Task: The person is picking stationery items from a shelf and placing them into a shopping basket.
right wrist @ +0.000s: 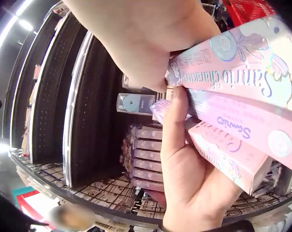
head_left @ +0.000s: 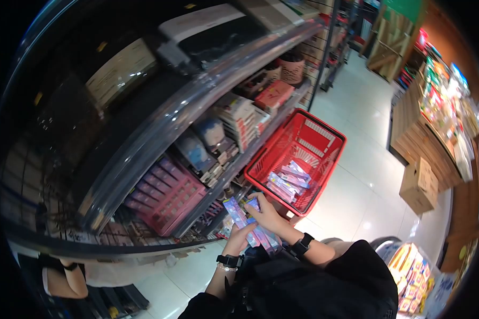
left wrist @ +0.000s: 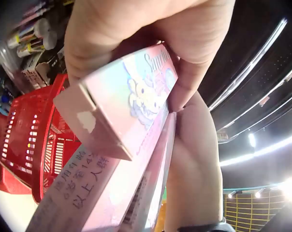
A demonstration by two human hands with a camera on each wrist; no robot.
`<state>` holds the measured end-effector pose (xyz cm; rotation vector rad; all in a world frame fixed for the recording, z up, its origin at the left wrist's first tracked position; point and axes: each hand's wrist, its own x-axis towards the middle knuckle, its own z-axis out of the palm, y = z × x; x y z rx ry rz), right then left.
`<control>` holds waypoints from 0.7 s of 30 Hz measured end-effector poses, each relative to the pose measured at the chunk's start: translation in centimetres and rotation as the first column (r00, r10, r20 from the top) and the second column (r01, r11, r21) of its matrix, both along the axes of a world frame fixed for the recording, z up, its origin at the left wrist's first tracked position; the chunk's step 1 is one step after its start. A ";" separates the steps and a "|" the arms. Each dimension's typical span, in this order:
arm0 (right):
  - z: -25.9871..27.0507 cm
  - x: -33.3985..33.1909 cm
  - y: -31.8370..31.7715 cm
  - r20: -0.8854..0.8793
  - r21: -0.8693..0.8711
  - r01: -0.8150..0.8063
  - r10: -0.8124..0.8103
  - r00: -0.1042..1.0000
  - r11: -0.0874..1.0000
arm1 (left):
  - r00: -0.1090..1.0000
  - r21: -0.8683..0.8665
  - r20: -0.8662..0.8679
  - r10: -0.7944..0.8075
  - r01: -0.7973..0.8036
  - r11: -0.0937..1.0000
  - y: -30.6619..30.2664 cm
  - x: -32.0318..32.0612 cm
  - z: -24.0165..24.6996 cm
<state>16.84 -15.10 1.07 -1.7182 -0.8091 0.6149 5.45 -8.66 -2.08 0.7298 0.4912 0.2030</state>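
Slim pink and lilac boxes (head_left: 234,209) printed with Sanrio characters are gathered between both hands, in front of the body. My left hand (head_left: 238,239) grips several of them, its thumb (right wrist: 175,118) lying along the boxes in the right wrist view. My right hand (head_left: 270,217) curls at the upper end of the bundle and holds a box there; its fingertips are partly hidden. A pink box (left wrist: 136,92) with a white character faces the left wrist camera. Just beyond the hands stands a red shopping basket (head_left: 332,159) with several similar boxes (head_left: 290,181) inside.
Dark store shelving (head_left: 159,117) runs along the left, with a pink plastic basket (head_left: 178,212) of similar boxes on a lower shelf. White floor tiles (head_left: 356,181) lie to the right. A cardboard carton (head_left: 419,186) sits by a wooden display stand (head_left: 423,127).
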 end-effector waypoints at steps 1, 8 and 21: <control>-0.6 0.1 -0.6 -0.005 -0.001 0.031 -0.031 1.000 1.000 | 1.000 -0.071 -0.016 -0.007 0.006 0.997 -0.2 0.3 0.0; -4.5 1.9 -2.3 -0.098 0.050 -0.006 0.011 0.995 0.999 | 0.979 -0.339 -0.061 -0.194 0.162 0.927 -0.7 1.3 -2.8; -8.6 12.0 -8.2 -0.313 0.010 0.196 -0.183 0.932 0.981 | 0.918 -0.385 -0.026 -0.396 0.356 0.851 -6.5 11.5 -4.2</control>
